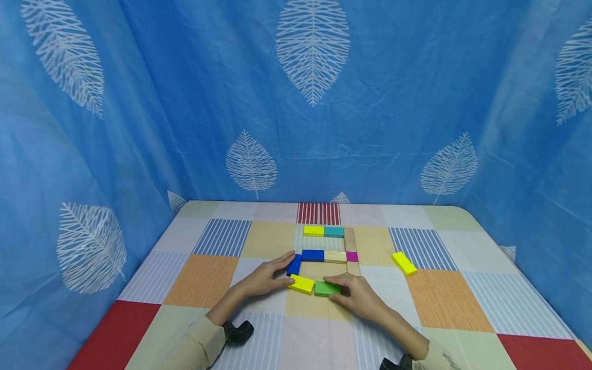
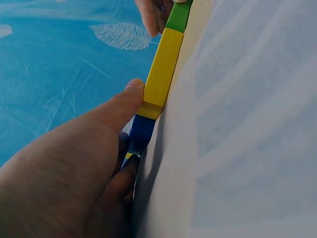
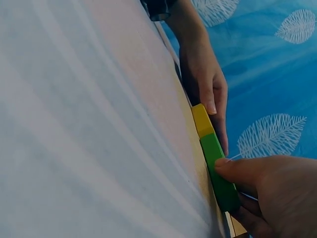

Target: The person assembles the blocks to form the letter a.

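Observation:
Small wooden blocks lie joined in an outline at the middle of the table. My left hand (image 1: 264,277) rests against its left side, thumb on the end of a yellow block (image 1: 301,284) and fingers along a slanted blue block (image 1: 294,265). With thumb and fingers my right hand (image 1: 358,295) pinches a green block (image 1: 326,289) in the near row. In the left wrist view, the green block (image 2: 179,17) stands end to end with the yellow block (image 2: 162,69). Farther back, another blue block (image 1: 313,255), a plain wood block (image 1: 335,257) and a magenta block (image 1: 352,256) form a row.
At the outline's far end are a yellow block (image 1: 313,231) and a teal block (image 1: 334,232), meeting a plain wood block (image 1: 349,239). A loose yellow block (image 1: 404,263) lies to the right. Blue leaf-print curtains (image 1: 370,128) surround the patchwork tablecloth (image 1: 453,298).

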`<control>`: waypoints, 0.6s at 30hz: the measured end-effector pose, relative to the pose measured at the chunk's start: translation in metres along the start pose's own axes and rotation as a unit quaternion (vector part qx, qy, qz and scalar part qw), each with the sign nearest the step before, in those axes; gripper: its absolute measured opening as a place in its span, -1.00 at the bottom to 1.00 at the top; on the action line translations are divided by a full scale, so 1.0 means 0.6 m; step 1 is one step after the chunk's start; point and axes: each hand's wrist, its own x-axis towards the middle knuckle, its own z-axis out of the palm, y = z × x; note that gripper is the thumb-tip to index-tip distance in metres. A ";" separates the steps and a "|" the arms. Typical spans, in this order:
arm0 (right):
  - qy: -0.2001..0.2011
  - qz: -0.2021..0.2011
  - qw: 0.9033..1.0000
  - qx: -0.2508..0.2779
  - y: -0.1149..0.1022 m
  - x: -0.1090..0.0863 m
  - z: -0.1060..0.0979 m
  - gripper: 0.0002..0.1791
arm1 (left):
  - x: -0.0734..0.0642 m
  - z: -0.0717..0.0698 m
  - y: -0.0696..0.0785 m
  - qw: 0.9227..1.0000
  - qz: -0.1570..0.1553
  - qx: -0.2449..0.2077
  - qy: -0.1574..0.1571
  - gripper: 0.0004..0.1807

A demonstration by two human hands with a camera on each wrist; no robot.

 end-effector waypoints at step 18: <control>0.000 -0.016 1.000 -0.003 0.003 -0.002 0.005 -0.56 | -0.002 -0.003 0.000 1.000 0.007 0.005 -0.002 -0.20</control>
